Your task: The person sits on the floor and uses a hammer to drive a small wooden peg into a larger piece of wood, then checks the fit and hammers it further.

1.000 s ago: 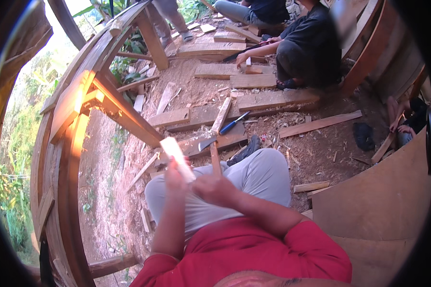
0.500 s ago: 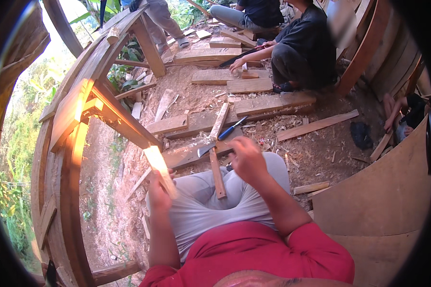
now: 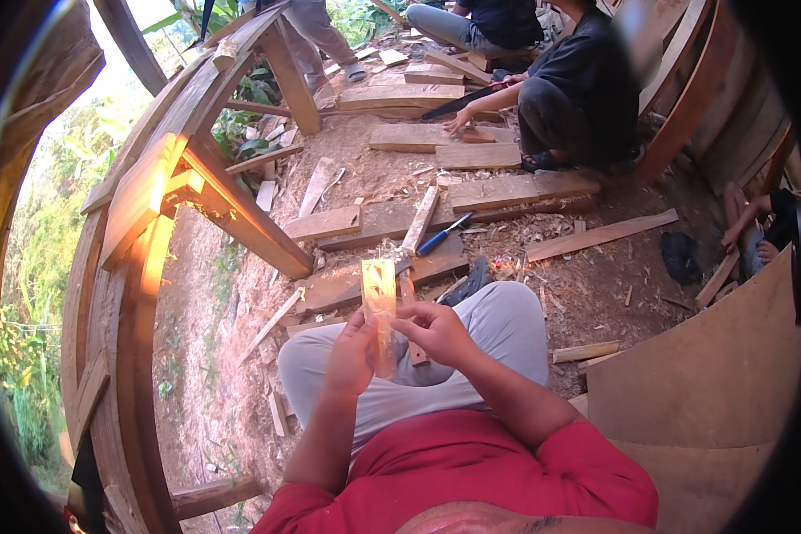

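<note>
Here, far left of the hands, a curved frame point(image 3: 142, 222) of timber rose from the dirt. The left hand point(image 3: 351, 356) gripped the lower part of a thin wood strip point(image 3: 380, 307), fingers wrapped around it, holding it upright over the lap. The strip stood between the 2 hands, sunlit at its top. The right hand point(image 3: 436, 331) pinched the strip's right edge near mid-height, fingers curled and touching it. Just beyond the hands a blue-handled chisel point(image 3: 436, 240) lay on planks point(image 3: 392, 222) amid shavings. Farther up and right, another person point(image 3: 570, 89) crouched over boards. Right of the hands stood a plywood sheet point(image 3: 703, 374).
</note>
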`<state>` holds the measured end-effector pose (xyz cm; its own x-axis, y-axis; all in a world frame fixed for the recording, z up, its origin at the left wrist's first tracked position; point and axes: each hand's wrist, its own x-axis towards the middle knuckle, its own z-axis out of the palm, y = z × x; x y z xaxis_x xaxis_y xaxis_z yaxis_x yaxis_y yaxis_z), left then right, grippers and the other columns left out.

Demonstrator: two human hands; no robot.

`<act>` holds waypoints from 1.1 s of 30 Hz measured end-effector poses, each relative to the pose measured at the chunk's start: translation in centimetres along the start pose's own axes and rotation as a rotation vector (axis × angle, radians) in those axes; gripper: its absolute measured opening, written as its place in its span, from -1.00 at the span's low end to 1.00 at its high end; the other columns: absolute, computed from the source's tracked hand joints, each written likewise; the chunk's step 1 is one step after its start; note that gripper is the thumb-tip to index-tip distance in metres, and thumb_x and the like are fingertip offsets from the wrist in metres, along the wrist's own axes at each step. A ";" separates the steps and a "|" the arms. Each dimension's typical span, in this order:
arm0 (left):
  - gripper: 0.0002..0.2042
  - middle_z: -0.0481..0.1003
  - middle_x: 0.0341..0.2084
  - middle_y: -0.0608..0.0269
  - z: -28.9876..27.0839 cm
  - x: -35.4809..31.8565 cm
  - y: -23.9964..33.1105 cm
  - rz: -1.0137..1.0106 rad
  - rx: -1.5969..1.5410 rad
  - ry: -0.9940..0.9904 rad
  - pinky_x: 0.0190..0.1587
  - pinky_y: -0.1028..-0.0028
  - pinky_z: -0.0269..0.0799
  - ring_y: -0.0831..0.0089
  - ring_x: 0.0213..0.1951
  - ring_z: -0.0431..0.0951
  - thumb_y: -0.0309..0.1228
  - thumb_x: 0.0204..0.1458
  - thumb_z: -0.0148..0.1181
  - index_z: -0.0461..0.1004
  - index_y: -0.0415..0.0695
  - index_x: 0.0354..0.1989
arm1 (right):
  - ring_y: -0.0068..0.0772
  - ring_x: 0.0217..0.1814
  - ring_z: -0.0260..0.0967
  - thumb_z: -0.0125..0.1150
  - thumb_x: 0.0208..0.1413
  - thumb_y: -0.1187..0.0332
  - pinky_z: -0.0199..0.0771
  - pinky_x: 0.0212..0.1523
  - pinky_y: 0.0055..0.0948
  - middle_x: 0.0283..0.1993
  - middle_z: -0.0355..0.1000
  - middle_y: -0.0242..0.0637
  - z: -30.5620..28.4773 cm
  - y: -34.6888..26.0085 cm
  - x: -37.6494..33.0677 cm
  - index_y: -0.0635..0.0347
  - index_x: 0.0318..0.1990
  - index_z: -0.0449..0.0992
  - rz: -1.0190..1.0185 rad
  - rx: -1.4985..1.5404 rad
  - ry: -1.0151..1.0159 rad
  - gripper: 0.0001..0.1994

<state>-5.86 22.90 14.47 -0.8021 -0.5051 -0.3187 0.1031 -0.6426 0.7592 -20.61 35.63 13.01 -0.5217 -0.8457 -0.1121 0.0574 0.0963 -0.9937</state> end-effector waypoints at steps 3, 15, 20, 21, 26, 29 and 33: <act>-0.63 0.56 0.14 0.16 0.2 -0.1 0.2 0.012 0.096 -0.006 0.22 0.34 0.53 0.37 0.15 0.60 -0.42 0.47 0.01 0.35 -0.24 0.39 | -0.70 -0.41 0.38 0.45 0.27 0.23 0.46 -0.36 -0.52 -0.30 0.64 -0.45 -0.2 0.8 0.0 0.26 0.04 0.73 0.095 0.192 -0.009 -0.68; -0.54 0.57 0.14 0.14 -0.7 -1.1 1.9 -0.003 0.319 -0.022 0.12 0.29 0.65 0.31 0.13 0.64 -0.42 0.39 0.19 0.31 -0.19 0.43 | -0.65 -0.23 0.54 0.43 0.27 0.29 0.55 -0.20 -0.54 -0.20 0.69 -0.35 -1.2 0.9 0.0 0.31 -0.05 0.74 0.178 0.251 -0.126 -0.75; -0.54 0.55 0.16 0.16 -1.2 -0.6 1.3 0.040 0.410 -0.055 0.15 0.39 0.57 0.42 0.14 0.60 -0.40 0.40 0.18 0.31 -0.22 0.42 | -0.56 -0.08 0.64 0.40 0.30 0.35 0.62 -0.01 -0.50 -0.16 0.71 -0.29 -0.9 1.6 0.2 0.32 -0.05 0.72 0.092 0.271 -0.069 -0.79; -0.54 0.55 0.16 0.16 -1.3 -0.6 1.2 0.053 0.439 -0.056 0.16 0.41 0.55 0.45 0.14 0.59 -0.40 0.41 0.18 0.32 -0.22 0.42 | -0.56 -0.07 0.64 0.39 0.31 0.36 0.63 0.01 -0.49 -0.16 0.71 -0.28 -0.9 1.4 0.2 0.33 -0.05 0.72 0.081 0.260 -0.063 -0.79; -0.58 0.56 0.13 0.20 -0.5 -0.8 0.7 0.071 0.495 -0.058 0.15 0.45 0.50 0.52 0.11 0.56 -0.38 0.42 0.17 0.33 -0.25 0.37 | -0.58 -0.26 0.60 0.41 0.28 0.32 0.57 -0.16 -0.46 -0.23 0.68 -0.28 -1.2 1.2 0.1 0.27 -0.10 0.70 0.056 0.000 -0.039 -0.81; -0.61 0.57 0.08 0.22 -0.1 -0.7 -0.4 0.103 0.572 -0.007 0.14 0.44 0.50 0.53 0.08 0.56 -0.40 0.42 0.17 0.35 -0.25 0.33 | -0.40 -0.35 0.59 0.40 0.25 0.31 0.54 -0.25 -0.35 -0.29 0.64 -0.26 -1.2 0.3 -0.3 0.20 -0.14 0.66 -0.028 -0.221 -0.034 -0.84; -0.64 0.58 0.00 0.21 -1.9 1.0 -2.4 0.164 0.340 0.115 0.01 0.46 0.55 0.56 -0.03 0.58 -0.36 0.43 0.15 0.36 -0.27 0.28 | -0.03 -0.28 0.59 0.33 0.24 0.30 0.56 -0.23 -0.14 -0.29 0.58 -0.20 -0.1 -1.4 -1.2 0.13 -0.17 0.61 -0.370 -0.540 -0.062 -0.87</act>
<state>-5.75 22.81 11.25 -0.7180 -0.6588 -0.2246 0.0083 -0.3306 0.9437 -20.18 36.54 14.51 -0.3736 -0.9009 0.2211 -0.5604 0.0293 -0.8277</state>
